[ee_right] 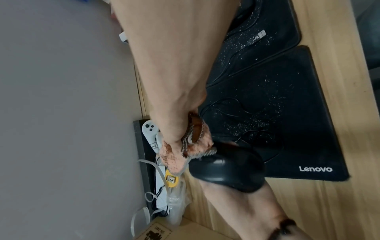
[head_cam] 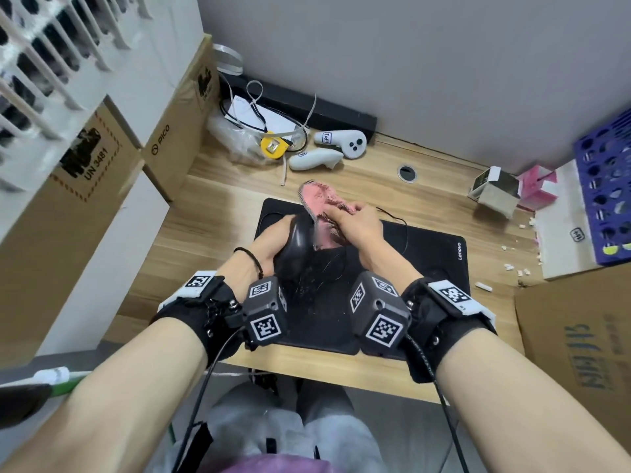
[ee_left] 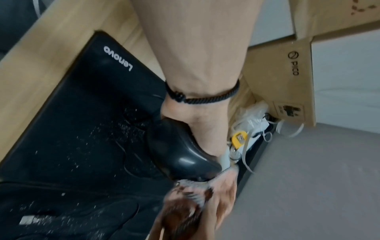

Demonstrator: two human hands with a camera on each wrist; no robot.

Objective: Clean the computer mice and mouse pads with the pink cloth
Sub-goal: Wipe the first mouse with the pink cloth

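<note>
At the left, the left hand (head_cam: 269,242) holds a black mouse (head_cam: 295,247) lifted above the mouse pads, fingers curled around its body. To the right of it, the right hand (head_cam: 356,221) pinches the pink cloth (head_cam: 319,199) and presses it against the front of the mouse. Under both hands, two black mouse pads (head_cam: 433,254) lie overlapped on the wooden tabletop (head_cam: 218,213), with white crumbs on them.

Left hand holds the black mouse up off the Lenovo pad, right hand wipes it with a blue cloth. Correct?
Not quite: the cloth is pink, not blue, as the head view shows. The rest holds: the left hand holds the black mouse above the Lenovo pad while the right hand wipes it.
</note>
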